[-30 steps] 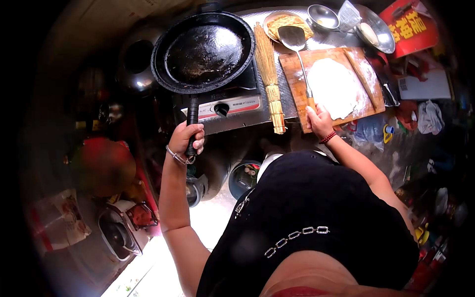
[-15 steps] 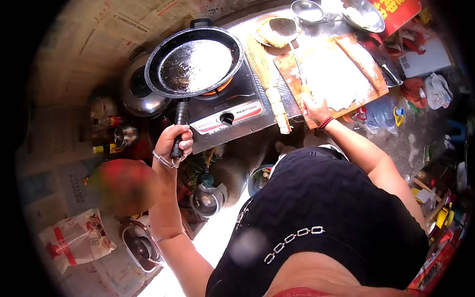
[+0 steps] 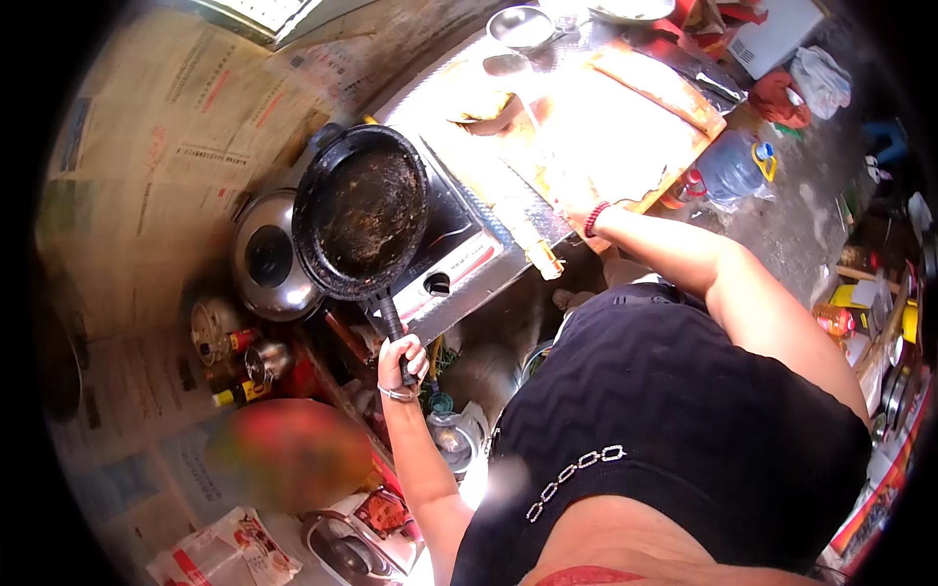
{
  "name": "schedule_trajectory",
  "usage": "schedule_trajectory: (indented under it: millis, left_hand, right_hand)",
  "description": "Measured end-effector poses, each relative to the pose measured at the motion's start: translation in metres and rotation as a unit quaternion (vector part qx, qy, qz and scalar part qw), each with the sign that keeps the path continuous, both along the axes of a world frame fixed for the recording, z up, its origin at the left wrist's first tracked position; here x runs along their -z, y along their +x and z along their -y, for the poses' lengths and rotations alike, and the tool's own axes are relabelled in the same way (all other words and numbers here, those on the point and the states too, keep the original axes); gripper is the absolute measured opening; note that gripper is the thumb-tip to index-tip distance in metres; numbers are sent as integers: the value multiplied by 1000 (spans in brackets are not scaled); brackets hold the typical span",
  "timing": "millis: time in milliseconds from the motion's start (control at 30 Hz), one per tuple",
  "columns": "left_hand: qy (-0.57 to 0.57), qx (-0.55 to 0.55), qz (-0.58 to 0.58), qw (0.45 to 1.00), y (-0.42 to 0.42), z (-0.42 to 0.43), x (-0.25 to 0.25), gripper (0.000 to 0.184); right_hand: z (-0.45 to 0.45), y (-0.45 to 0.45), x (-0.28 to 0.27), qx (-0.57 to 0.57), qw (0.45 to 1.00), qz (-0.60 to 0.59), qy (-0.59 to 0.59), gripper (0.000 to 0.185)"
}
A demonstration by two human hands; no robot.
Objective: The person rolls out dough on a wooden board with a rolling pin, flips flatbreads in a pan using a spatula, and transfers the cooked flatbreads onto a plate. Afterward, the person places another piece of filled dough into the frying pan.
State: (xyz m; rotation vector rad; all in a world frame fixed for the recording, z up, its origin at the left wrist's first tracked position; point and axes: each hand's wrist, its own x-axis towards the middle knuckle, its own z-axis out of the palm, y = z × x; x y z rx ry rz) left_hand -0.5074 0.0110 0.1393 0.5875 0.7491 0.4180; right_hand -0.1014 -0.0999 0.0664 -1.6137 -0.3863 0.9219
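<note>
My left hand [image 3: 403, 359] is closed round the handle of a black frying pan [image 3: 363, 213], which is tilted over the left part of the gas stove [image 3: 469, 264]. Near the left edge of a floury wooden board [image 3: 674, 181] is my right hand [image 3: 578, 200], washed out by glare. Its fingers wrap the handle of a metal spatula [image 3: 506, 64], whose blade lies over a plate of flatbread [image 3: 479, 105]. A pale dough sheet [image 3: 625, 146] and a rolling pin [image 3: 655, 90] lie on the board. Between stove and board is a straw brush [image 3: 528, 239].
A round metal lid [image 3: 269, 256] stands left of the stove, against a paper-covered wall. Metal bowls [image 3: 521, 27] are at the back. Right of the board, a large plastic bottle [image 3: 735, 164] stands on the floor. A blurred red round object [image 3: 293, 451] is at lower left.
The view has swung to the right. My left hand has tipped the pan, which has come off the burner to the left. My right hand keeps hold of the spatula beside the board.
</note>
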Motion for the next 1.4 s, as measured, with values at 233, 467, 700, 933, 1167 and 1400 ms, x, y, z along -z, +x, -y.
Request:
schedule_trajectory:
  millis: [233,467,700,933,1167,1400]
  left_hand:
    - [11,1,34,999,-6,2,11,28]
    - [-66,-103,45,992,-36,37,24,45]
    - [-180,7,102,978,-72,135,89,35]
    - [-72,265,-438,856,39,163,185,29]
    - [152,530,-390,738,328,193,223,18]
    - [293,656,-310,623,568,326,205,14]
  right_hand:
    - [-24,-7,25,36,997,60,-25,19]
    - [-10,-4,21,26,997,56,-40,20]
    - [13,15,24,8,999,31,-33,21]
    - [113,18,47,-89,995,-2,-53,22]
    - [434,118,44,-4,980,-21,-196,28]
    - [777,103,44,609,775,-71,-150,13]
